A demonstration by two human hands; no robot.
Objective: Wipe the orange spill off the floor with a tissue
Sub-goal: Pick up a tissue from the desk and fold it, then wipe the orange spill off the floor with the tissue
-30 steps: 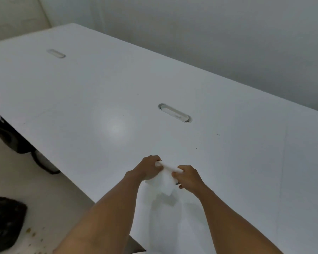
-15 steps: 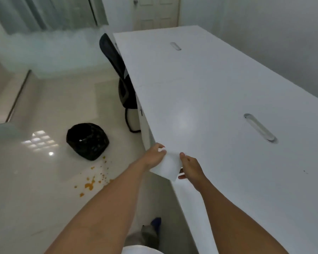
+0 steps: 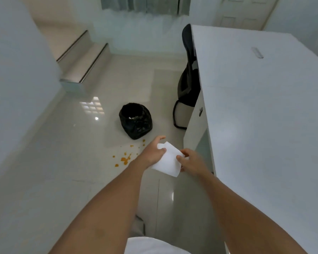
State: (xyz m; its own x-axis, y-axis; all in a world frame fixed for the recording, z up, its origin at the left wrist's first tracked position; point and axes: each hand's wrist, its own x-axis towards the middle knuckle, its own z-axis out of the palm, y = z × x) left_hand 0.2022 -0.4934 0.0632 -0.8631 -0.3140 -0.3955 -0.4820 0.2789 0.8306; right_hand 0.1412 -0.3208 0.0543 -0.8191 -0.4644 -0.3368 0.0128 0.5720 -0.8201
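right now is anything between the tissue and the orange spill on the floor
Nothing visible blocks it. The tissue is held in both hands above bare floor, just right of the orange spill. The black bin sits beyond the drops, not between.

— What is the person wearing?
— Something white is showing at the bottom edge, a garment (image 3: 147, 246) over the torso; its cut is not showing.
— Are sleeves covering the arms?
— No, both forearms are showing bare down to the left hand (image 3: 151, 153) and right hand (image 3: 190, 162). Nothing is sitting on wrists or fingers.
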